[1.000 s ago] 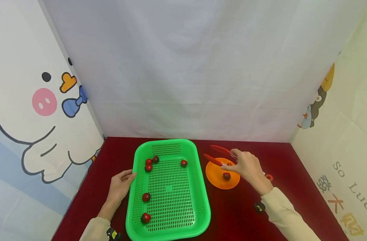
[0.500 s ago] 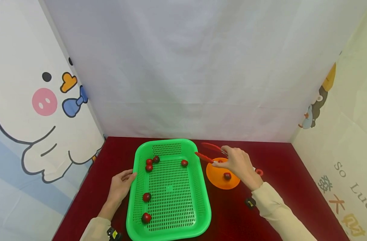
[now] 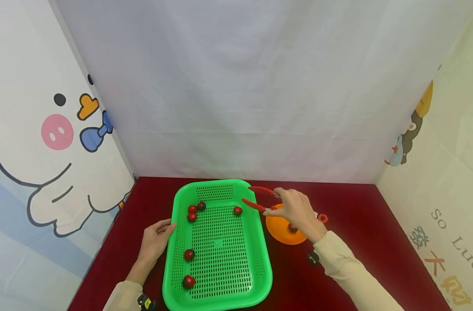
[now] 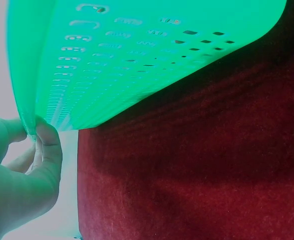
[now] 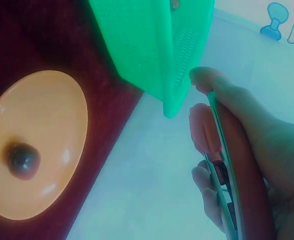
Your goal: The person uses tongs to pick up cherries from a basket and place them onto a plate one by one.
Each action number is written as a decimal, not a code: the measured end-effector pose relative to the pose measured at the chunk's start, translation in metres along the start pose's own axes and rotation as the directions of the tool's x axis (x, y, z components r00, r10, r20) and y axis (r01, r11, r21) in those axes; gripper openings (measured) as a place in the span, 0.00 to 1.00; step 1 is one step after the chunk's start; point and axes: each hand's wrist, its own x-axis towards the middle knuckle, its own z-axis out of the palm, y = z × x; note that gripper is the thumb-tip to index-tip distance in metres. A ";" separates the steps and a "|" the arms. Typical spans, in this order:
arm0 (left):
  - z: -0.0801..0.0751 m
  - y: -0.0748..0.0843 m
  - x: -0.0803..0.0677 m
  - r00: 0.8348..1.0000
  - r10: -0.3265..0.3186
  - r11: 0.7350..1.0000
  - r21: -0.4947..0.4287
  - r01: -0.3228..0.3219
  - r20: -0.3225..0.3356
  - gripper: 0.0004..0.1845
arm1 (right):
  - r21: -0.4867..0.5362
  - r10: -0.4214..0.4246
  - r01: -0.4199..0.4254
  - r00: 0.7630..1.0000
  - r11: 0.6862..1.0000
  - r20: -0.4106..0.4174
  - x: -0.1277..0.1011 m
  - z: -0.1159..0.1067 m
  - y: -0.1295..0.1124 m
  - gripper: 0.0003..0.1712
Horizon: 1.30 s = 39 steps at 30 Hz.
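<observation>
L hand (image 3: 156,242) pinches rim of green basket (image 3: 217,243), L side. R hand (image 3: 298,211) grips red tongs (image 3: 253,204), tips apart over R rim. 6 red fruits (image 3: 189,255) in basket; orange plate (image 3: 276,233) nr it w/ dark-red fruit (image 3: 292,227), on table (image 3: 353,220).

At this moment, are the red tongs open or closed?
Open: the red tongs, held in the right hand, have their two tips apart, with a visible gap between.
</observation>
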 end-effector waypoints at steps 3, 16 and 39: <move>0.000 0.000 0.000 1.000 0.001 1.000 0.001 -0.001 0.003 0.23 | -0.003 -0.002 0.002 1.000 1.000 0.021 0.002 0.003 -0.003 0.36; -0.001 0.000 0.000 1.000 -0.009 1.000 -0.014 0.009 0.010 0.22 | -0.026 -0.045 0.047 0.996 0.999 0.077 0.012 0.018 -0.015 0.28; -0.001 -0.001 0.002 1.000 -0.008 1.000 0.000 0.008 0.017 0.24 | -0.236 -0.159 0.189 0.977 0.953 0.141 0.024 0.042 -0.035 0.29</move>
